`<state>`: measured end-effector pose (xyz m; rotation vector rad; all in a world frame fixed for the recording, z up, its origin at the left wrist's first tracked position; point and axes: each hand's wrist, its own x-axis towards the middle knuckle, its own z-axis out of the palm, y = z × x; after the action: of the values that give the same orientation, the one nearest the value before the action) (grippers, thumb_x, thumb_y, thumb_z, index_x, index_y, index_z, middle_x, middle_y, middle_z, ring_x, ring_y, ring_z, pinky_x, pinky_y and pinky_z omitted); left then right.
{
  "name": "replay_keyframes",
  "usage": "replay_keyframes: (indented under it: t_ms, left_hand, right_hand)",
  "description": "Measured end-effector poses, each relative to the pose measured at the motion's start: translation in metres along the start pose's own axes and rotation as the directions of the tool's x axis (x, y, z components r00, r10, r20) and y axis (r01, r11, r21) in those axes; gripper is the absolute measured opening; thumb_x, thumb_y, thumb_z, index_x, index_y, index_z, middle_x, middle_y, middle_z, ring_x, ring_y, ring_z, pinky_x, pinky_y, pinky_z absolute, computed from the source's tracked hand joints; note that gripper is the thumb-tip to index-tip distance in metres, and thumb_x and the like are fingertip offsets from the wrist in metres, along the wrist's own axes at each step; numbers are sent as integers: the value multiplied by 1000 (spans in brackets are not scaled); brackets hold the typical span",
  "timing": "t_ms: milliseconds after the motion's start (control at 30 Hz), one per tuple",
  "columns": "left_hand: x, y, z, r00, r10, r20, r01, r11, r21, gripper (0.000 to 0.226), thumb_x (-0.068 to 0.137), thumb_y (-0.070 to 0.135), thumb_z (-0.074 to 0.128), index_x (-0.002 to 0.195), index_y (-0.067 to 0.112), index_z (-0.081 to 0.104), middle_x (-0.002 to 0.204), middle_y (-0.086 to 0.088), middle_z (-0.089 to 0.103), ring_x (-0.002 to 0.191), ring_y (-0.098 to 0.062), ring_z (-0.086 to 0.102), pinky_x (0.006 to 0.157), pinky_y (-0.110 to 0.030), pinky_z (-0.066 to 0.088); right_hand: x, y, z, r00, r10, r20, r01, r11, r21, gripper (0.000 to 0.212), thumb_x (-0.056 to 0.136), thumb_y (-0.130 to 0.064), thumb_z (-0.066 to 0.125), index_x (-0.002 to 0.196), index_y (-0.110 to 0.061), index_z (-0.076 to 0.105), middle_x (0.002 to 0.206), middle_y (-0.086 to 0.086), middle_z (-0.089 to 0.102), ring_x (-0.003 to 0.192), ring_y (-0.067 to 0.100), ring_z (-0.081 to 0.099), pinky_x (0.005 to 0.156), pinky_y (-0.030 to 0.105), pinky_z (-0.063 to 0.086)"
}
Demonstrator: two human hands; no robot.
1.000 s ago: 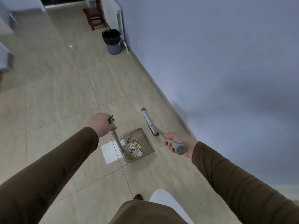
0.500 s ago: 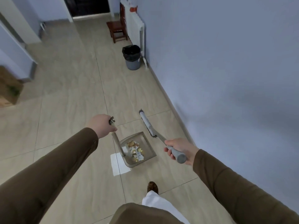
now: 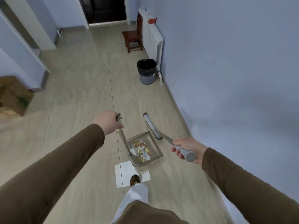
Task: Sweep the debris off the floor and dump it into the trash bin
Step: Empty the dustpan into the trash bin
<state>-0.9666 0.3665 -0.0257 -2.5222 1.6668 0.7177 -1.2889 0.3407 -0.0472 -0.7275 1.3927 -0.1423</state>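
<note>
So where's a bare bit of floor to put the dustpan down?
The wide tiles between the left hand and the cardboard box are bare, as is the stretch from the dustpan up to the bin. It is crowded by the shoe and white sheet.

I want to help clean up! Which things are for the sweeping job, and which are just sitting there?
For the job: dustpan with debris, broom, trash bin.
Just sitting there: wooden chair, radiator, cardboard box, white sheet.
</note>
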Motion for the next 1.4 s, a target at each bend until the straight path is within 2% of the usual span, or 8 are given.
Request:
replay_keyframes:
  t_ms: [133,267,433,567,900,967,1067,1400]
  left_hand:
    - [78,-11,-38,1000,19,6,-19,1000,-7,25,88,35,71,93,11,64,75,-1,60,66,-20,58,62,-31,47]
    - [149,-19,-76,999,39,26,-39,999,6,24,88,35,71,88,14,59,76,-2,59,70,-22,59,60,-30,45]
    - [238,-27,-114,997,69,32,-70,997,28,24,88,35,72,88,13,62,85,-8,68,77,-27,68,69,-37,55]
    - [315,-30,-142,998,62,32,-64,996,59,26,89,37,73,82,16,59,77,-3,63,69,-21,60,60,-31,47]
    - [477,-28,-218,1000,-14,13,13,996,92,27,90,38,72,97,16,58,83,0,59,66,-15,55,53,-27,39]
    - [504,-31,-229,1000,-20,-1,20,993,113,28,90,39,72,97,15,60,87,-2,62,72,-19,58,59,-29,42]
    - [542,-40,-247,999,-26,-22,29,992,127,27,88,37,73,97,12,65,88,-4,64,79,-24,62,65,-31,46]
    - [649,-66,-360,992,77,-104,-51,970,237,28,87,40,74,99,15,69,80,-2,65,71,-20,61,60,-31,46]
  right_hand:
    - [39,-74,20,1000,6,-10,-6,1000,2,18,101,-21,56,107,-5,55,92,14,59,54,11,56,44,20,52]
    - [72,-143,34,999,9,-35,-8,1000,29,19,101,-18,55,109,-2,55,90,14,59,50,10,54,41,20,50]
    - [117,-219,35,999,9,-51,-8,1000,11,17,100,-17,56,109,-3,54,92,14,61,50,10,55,42,20,51]
    - [167,-285,28,998,15,-58,-15,1000,-2,15,100,-16,55,108,-4,52,93,15,60,47,9,55,40,20,51]
    - [284,-457,7,999,42,3,-42,998,-40,20,100,-15,55,116,-5,50,100,19,60,48,11,55,39,20,51]
    - [302,-484,7,998,60,8,-60,997,-46,18,100,-15,55,114,-4,50,102,19,60,48,11,55,39,20,50]
    - [329,-515,12,997,79,-4,-79,996,-31,17,101,-14,54,113,-3,50,103,19,59,48,10,54,37,20,49]
    - [375,-566,27,988,137,-71,-125,981,149,15,98,-9,55,111,-2,51,100,22,61,44,11,53,36,21,47]
